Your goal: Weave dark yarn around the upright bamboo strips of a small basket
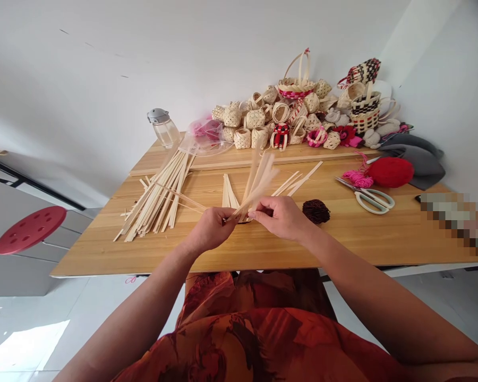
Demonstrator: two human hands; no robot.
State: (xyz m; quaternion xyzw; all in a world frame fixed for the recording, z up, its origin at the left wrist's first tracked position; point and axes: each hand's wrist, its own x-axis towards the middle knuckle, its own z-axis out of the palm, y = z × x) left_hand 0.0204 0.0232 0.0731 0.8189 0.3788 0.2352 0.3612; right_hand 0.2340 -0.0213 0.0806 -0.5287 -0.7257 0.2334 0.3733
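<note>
Flat pale wooden weaving strips [258, 183] fan upward and to the left from between my two hands, over the front of the table. Their upper ends are smeared by motion. My left hand [215, 227] is closed, its thumb and fingers pinching the strips near their crossing. Thumb and fingers of my right hand [281, 215] are pressed together on the strips just to the right of it. Where the strips cross is partly hidden by my fingers. A few loose strips [230, 192] lie behind my hands. Close to my right wrist is a dark brown coil [316, 211].
A large pile of strips [159, 196] lies left on the wooden table [115, 260]. Scissors [368, 199], red yarn [391, 172] and pink yarn [358, 179] are at right. Small woven baskets [256, 119] crowd the back. A bottle [163, 127] stands back left, a red stool [32, 229] beyond.
</note>
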